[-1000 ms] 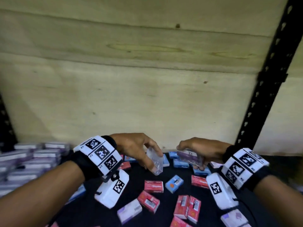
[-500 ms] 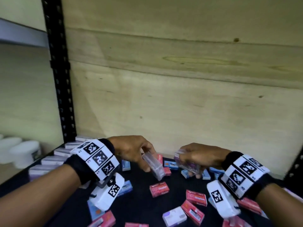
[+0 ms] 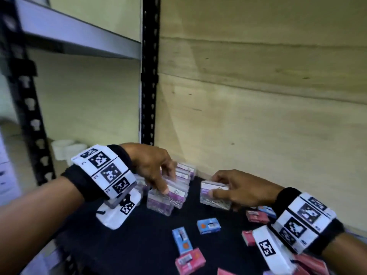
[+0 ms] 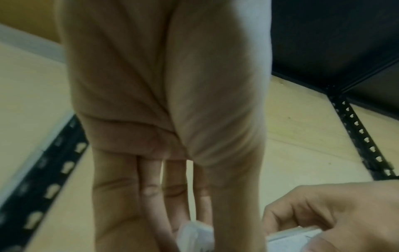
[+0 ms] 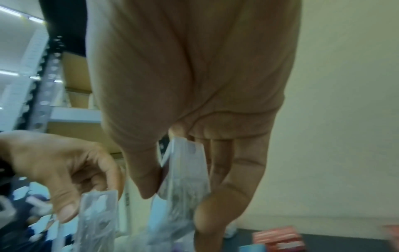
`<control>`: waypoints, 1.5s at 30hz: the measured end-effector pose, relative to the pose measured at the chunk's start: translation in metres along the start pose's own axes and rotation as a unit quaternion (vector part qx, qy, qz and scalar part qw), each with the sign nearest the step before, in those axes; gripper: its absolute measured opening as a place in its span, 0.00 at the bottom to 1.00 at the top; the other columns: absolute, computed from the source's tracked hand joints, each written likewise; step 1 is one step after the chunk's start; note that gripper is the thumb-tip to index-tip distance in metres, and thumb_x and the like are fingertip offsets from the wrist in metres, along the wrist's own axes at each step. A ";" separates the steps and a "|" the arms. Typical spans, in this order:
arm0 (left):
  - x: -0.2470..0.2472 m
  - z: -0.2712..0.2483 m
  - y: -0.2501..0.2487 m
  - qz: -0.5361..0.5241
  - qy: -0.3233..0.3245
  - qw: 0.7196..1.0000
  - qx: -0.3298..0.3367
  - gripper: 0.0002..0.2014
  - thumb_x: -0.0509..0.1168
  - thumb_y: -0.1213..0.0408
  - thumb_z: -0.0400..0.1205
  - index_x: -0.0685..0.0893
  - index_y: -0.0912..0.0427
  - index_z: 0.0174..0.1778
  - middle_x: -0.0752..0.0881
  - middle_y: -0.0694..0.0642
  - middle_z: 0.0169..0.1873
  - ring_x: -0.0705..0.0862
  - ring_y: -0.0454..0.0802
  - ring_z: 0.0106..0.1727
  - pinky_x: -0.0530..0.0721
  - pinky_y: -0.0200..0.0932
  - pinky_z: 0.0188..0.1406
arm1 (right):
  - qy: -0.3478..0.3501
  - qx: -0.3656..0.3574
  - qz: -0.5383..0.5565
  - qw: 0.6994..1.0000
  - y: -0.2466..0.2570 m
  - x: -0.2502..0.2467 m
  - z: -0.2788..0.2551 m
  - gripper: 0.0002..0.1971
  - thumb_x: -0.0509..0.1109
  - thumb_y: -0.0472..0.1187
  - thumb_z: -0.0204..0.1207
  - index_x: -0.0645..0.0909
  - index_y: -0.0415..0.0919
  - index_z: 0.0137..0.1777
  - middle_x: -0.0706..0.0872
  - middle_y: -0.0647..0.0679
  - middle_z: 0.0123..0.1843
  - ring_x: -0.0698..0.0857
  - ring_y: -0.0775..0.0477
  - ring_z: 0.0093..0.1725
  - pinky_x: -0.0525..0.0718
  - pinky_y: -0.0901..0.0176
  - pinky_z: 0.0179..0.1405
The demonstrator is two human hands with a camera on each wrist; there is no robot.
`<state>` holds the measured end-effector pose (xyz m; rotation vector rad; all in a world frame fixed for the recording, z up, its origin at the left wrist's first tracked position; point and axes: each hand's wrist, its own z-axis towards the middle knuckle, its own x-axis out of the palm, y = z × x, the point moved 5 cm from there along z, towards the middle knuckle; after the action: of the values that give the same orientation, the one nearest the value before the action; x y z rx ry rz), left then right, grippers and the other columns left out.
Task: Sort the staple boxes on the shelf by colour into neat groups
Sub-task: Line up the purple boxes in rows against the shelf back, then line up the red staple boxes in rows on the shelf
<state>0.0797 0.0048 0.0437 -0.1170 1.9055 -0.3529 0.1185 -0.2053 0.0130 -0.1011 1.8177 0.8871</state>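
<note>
Stacks of clear, purple-labelled staple boxes [image 3: 158,201] stand in rows at the shelf's back left corner. My left hand [image 3: 167,185] pinches one purple box [image 3: 175,194] lying on top of the front stack, thumb on its near edge; the right wrist view shows that box [image 5: 97,220] on end. My right hand [image 3: 216,187] grips another purple box [image 3: 214,196] just right of the stacks, above the black shelf mat [image 3: 139,235]; thumb and fingers clamp this box [image 5: 185,172]. Loose blue boxes [image 3: 208,225] and red boxes [image 3: 189,260] lie scattered in front.
A black perforated upright [image 3: 149,76] rises behind the purple stacks, with the plywood back wall [image 3: 258,126] to its right. White tubs [image 3: 65,149] sit in the neighbouring bay on the left. More red boxes [image 3: 257,216] lie under my right wrist.
Both hands have moved left along the shelf, each with its purple box. The left hand has come down onto the purple stacks in the corner; the right hand follows beside it.
</note>
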 end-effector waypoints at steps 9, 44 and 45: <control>0.012 -0.029 0.088 0.044 0.046 0.993 -0.104 0.18 0.81 0.56 0.71 0.87 0.48 0.55 0.90 0.49 0.52 0.86 0.39 0.32 0.85 0.37 0.42 | 0.058 -0.074 -0.148 0.985 0.084 0.051 0.041 0.21 0.71 0.55 0.78 0.76 0.52 0.69 0.83 0.54 0.64 0.82 0.51 0.58 0.80 0.55 0.64; 0.033 -0.041 -0.002 0.129 -0.074 0.985 0.088 0.14 0.75 0.54 0.77 0.86 0.42 0.58 0.84 0.41 0.48 0.82 0.41 0.49 0.82 0.40 0.47 | 0.110 0.025 -0.214 0.970 0.031 0.033 0.024 0.14 0.77 0.48 0.75 0.83 0.53 0.60 0.88 0.54 0.56 0.85 0.51 0.55 0.83 0.54 0.62; 0.041 -0.037 -0.014 0.144 -0.060 0.981 0.111 0.15 0.74 0.56 0.78 0.86 0.42 0.60 0.84 0.42 0.49 0.82 0.41 0.50 0.81 0.38 0.46 | 0.129 0.037 -0.221 0.966 0.022 0.036 0.021 0.16 0.77 0.47 0.75 0.83 0.52 0.62 0.87 0.53 0.58 0.85 0.50 0.58 0.82 0.52 0.65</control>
<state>0.0296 -0.0125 0.0224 0.2789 1.7207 -0.3496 0.1087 -0.1647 -0.0086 -0.5757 1.9558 0.5043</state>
